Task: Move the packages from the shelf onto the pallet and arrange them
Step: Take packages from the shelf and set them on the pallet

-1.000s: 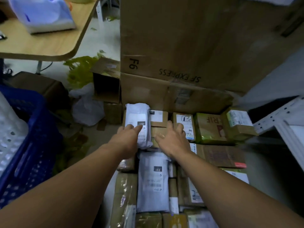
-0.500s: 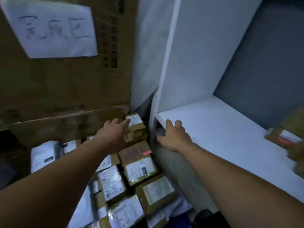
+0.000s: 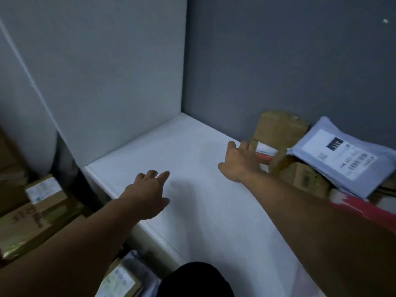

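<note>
While the right hand [image 3: 240,161] is stretched toward the back right of the white shelf [image 3: 192,211], its fingers are spread wide and nothing is gripped. The fingertips lie at the left edge of a taped brown cardboard box [image 3: 278,129]; whether contact is made cannot be told. The left hand [image 3: 147,194] hovers over the bare front-left part of the shelf, fingers loosely extended, empty.

Position of goods: the brown cardboard box stands tilted against the back wall. Just to its right a grey poly mailer [image 3: 338,159], printed label up, lies across a lower cardboard box [image 3: 304,179]. Labelled stacked packages [image 3: 42,202] are seen below shelf level at lower left, presumably on the pallet.

Step judged in hand: pick-up of the next package.

Notes on method:
- The box is best clasped across two opposite faces, thumb on the near side, not by the taped flap.
- It should be drawn leftward onto the bare shelf before being lifted, since the mailer appears to rest close against it and could slide.
- The left hand should be brought under the near edge as support.
- The label should be kept upward for orderly placing.
</note>
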